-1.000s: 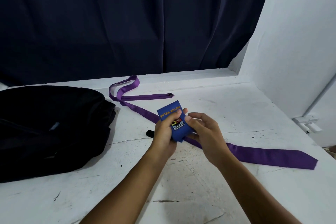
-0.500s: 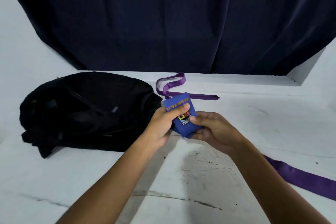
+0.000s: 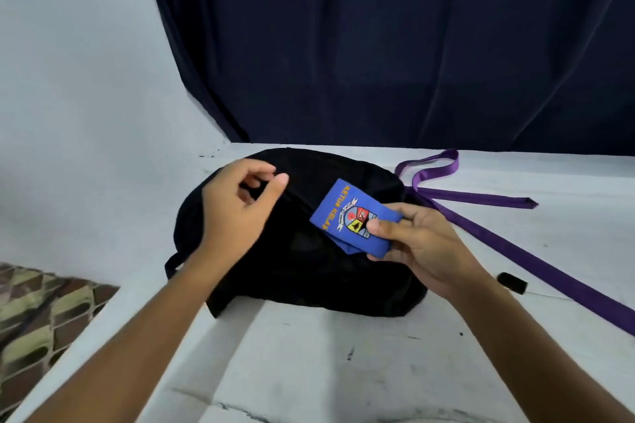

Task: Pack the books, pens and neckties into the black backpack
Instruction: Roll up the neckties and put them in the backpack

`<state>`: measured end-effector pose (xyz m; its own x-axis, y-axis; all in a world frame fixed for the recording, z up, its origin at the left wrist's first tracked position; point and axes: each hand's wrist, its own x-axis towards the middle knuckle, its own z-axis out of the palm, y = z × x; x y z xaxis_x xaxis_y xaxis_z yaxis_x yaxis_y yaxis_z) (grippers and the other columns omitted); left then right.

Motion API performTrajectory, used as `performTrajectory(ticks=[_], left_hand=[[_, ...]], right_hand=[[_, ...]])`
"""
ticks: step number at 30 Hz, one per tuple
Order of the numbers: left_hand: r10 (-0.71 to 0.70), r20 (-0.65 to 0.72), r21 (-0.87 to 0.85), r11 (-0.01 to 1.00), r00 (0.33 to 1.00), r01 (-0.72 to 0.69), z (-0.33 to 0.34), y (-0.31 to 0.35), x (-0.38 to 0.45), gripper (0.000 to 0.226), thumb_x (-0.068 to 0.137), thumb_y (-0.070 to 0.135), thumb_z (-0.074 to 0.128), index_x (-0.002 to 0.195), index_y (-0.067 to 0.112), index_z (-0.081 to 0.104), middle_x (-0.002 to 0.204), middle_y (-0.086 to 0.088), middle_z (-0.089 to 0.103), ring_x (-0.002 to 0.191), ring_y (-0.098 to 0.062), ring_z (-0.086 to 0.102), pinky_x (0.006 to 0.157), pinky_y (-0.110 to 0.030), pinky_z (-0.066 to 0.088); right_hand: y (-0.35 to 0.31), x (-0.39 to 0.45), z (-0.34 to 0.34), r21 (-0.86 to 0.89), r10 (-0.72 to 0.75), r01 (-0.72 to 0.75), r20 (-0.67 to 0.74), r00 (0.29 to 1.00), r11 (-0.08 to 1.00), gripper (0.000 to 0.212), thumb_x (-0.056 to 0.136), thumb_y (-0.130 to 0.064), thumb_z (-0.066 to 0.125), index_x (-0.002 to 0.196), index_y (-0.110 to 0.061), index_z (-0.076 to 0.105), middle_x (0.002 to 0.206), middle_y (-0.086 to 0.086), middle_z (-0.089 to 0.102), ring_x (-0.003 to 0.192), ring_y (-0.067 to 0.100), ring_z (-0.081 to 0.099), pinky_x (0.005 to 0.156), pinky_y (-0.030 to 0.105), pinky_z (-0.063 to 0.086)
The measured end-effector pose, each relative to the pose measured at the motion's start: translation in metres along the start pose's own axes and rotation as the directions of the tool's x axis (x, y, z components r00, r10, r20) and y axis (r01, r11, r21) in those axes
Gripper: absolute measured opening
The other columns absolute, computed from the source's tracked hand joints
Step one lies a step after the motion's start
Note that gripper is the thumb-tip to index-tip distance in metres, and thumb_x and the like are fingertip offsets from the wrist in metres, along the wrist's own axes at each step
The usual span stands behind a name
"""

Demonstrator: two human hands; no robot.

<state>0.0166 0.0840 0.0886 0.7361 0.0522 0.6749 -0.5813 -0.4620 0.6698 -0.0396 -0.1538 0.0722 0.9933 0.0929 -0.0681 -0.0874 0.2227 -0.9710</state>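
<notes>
Backpack: black backpack is lying on the white table, against the left wall, in front of the dark curtain.
Blue necktie: folded blue necktie, with a crest and yellow lettering facing up, is hovering over the backpack's upper right part; whether it is touching the fabric cannot be told.
Right grip: the right hand is pinching the blue necktie, thumb pressing on the crest and fingers curling beneath the fold.
Left grip: the left hand is hanging over the top of the backpack with fingers loosely curled and thumb extended, holding nothing; contact with the bag cannot be told.
Purple necktie: a long purple necktie is lying unfolded on the table to the right of the backpack, looping near the curtain and running off toward the right edge.
Small black object: a small black object is lying on the table just beside the purple necktie, too small to identify.
Floor: patterned flooring is showing at lower left, beyond the table edge.
</notes>
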Motion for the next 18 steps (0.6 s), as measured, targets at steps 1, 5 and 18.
performTrajectory(ticks=[1,5,18], left_hand=[[0.127,0.014,0.116,0.985,0.992,-0.127,-0.015,-0.016,0.009,0.023,0.081,0.041,0.07,0.09,0.02,0.068,0.084,0.013,0.065,0.081,-0.014,0.059,0.07,-0.027,0.049],[0.356,0.37,0.327,0.815,0.858,-0.479,-0.039,-0.067,0.051,0.05,0.08,0.056,0.065,0.109,0.014,0.07,0.1,0.001,0.059,0.097,-0.016,0.051,0.088,-0.023,0.042],[0.299,0.754,0.031,0.873,0.585,-0.486,0.017,-0.076,0.137,0.045,0.089,0.049,0.058,0.073,0.007,0.065,0.058,-0.004,0.055,0.055,-0.015,0.046,0.058,-0.031,0.04]], right_hand=[[0.001,0.001,0.008,-0.045,0.004,-0.004,0.004,1.0,0.999,0.039,0.068,-0.017,0.074,0.102,0.001,0.066,0.086,0.011,0.074,0.077,0.02,0.072,0.062,0.03,0.059],[0.015,0.009,0.049,-0.161,0.053,-0.056,-0.021,0.998,0.985,0.026,0.076,-0.009,0.075,0.097,0.004,0.067,0.081,0.013,0.073,0.071,0.02,0.071,0.057,0.028,0.057],[0.022,0.054,0.123,-0.476,-0.196,0.049,-0.265,0.944,0.878,0.017,0.086,-0.012,0.073,0.095,0.001,0.067,0.084,0.015,0.07,0.065,0.018,0.07,0.052,0.027,0.058]])
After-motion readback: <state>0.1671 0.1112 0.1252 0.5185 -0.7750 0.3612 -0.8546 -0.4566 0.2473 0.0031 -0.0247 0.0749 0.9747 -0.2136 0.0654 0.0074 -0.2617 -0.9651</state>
